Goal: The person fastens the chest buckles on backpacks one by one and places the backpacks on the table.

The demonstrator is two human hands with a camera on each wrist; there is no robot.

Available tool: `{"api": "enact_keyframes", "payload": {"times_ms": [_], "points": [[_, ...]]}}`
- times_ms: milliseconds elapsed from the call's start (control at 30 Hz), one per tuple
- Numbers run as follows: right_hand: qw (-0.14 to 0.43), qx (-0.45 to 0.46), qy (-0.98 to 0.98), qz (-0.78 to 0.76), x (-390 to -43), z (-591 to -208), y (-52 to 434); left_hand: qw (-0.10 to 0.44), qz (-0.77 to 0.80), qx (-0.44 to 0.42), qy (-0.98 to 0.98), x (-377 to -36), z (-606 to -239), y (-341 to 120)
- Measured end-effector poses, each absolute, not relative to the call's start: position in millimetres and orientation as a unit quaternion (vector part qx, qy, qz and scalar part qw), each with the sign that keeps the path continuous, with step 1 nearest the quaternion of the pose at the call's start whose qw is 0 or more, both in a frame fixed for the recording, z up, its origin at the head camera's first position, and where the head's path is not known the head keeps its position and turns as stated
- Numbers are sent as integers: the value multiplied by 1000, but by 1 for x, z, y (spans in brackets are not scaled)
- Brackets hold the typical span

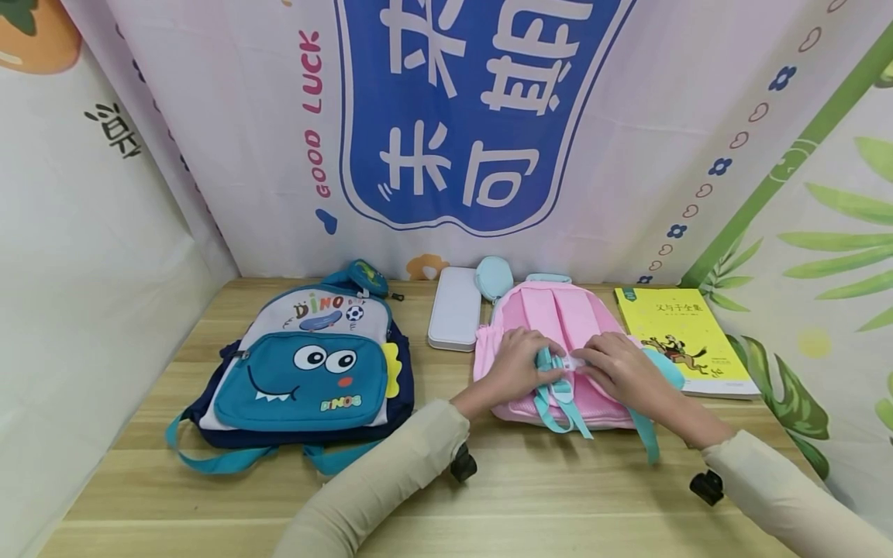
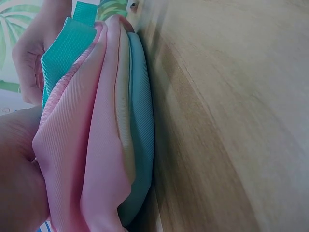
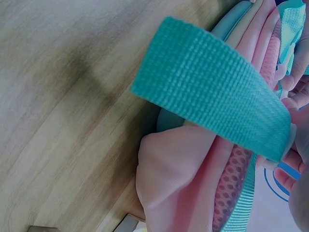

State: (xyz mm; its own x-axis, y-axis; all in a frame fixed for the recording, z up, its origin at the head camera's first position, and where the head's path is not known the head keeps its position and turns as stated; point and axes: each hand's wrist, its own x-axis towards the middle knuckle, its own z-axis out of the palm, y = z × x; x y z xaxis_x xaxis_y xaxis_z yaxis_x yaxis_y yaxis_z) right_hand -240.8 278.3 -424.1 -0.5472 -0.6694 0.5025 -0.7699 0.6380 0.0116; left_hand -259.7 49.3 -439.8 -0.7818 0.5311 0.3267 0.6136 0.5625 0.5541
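A pink backpack (image 1: 572,310) lies back-side up on the wooden table (image 1: 558,496), its teal straps (image 1: 558,403) trailing toward me. My left hand (image 1: 519,363) rests on the bag's left half and grips a teal strap where it meets a small white buckle (image 1: 574,362). From the other side, my right hand (image 1: 617,364) pinches that buckle. The left wrist view shows the bag's pink fabric (image 2: 91,145) and a teal strap (image 2: 63,53) close up. In the right wrist view a wide teal strap (image 3: 212,92) crosses the pink bag (image 3: 183,174), with my fingers (image 3: 294,159) at the right edge.
A blue dinosaur backpack (image 1: 307,364) lies at the left. A white pencil case (image 1: 455,318) and a light blue pouch (image 1: 493,277) sit between the two bags. A yellow book (image 1: 680,337) lies at the right. Printed backdrops close in three sides.
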Motion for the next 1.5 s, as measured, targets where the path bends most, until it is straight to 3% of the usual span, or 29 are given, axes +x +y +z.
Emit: {"api": "enact_keyframes", "payload": {"times_ms": [467,1500], "points": [[204,391,-885,148,-241,-426,280,72,-334,-333,-879,-260,-440,51],[199,385,-882,184,-241,-429,278,73,-326,-340,-879,-263,-438,51]]}}
